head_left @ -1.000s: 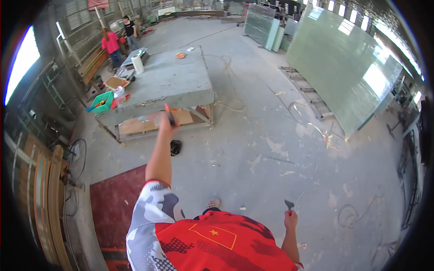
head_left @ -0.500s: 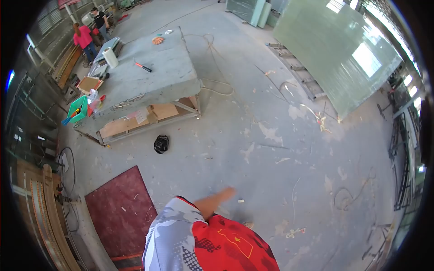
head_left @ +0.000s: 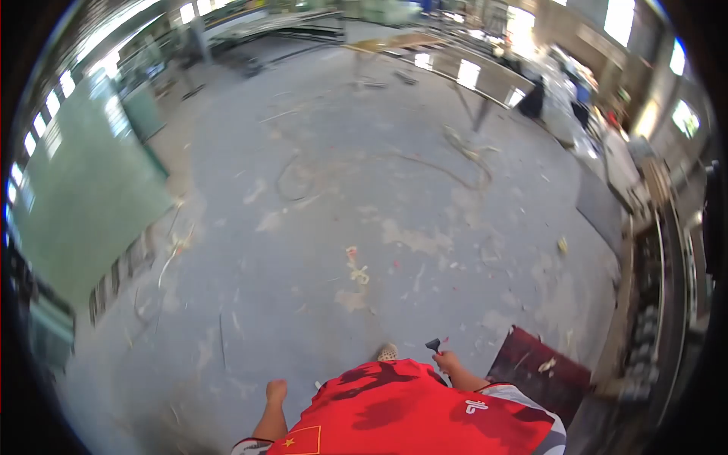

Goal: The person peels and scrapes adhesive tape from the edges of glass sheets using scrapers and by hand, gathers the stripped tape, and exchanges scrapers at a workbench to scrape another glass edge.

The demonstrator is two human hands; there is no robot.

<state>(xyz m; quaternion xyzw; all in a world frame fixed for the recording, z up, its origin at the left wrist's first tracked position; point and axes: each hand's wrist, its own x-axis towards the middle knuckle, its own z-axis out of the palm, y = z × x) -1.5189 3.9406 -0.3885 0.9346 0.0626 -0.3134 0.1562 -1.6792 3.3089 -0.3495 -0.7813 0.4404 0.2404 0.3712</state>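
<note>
My right hand (head_left: 449,362) is closed around a small dark scraper (head_left: 433,345), whose wide head points up and left over the floor, near the red shirt. On the other side of the body, my left hand (head_left: 277,390) hangs low over the grey floor, its fingers curled in and nothing visible in them. One shoe (head_left: 387,352) shows just beyond the shirt's edge, between the two hands.
Large green glass sheets (head_left: 91,197) lean at the left. A dark red mat (head_left: 540,368) lies at the lower right. A cable (head_left: 455,176) and scraps (head_left: 356,269) lie on the floor. Machinery (head_left: 648,326) lines the right edge, and a long reflective panel (head_left: 470,74) stands farther back.
The view has swung right, away from the table. My left hand earlier held an orange-and-black tool, then seen lying on the table. The scraper remains in my right hand.
</note>
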